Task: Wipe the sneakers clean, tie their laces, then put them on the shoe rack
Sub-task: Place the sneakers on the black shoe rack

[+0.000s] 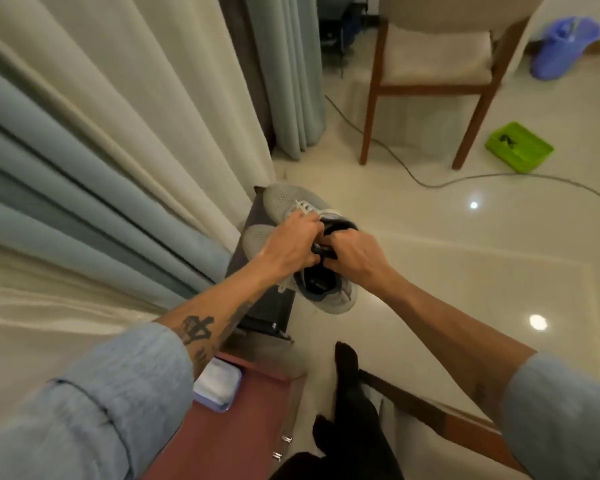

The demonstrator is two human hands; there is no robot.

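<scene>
— Nearest us, below our wrists, the pack of wipes (217, 384) lies untouched on the red cabinet (229, 438). Which step do we reckon we're on?

— Tying, we'd judge. Our left hand (286, 249) and right hand (352, 252) meet over the near sneaker (329, 289), fingers curled shut around something dark at its tongue; whether that's lace or cloth we cannot tell.

— And the second one?

— The far sneaker (291, 202) sits just beyond our left knuckles, toe pointing away, white laces (303, 206) loose. Both shoes rest on the dark shoe rack (267, 306) under our left forearm, beside the curtain (118, 150).

— Next move?

— Probably pulling the knot snug without tipping the near shoe, whose heel overhangs the rack edge towards the floor (465, 271).
</scene>
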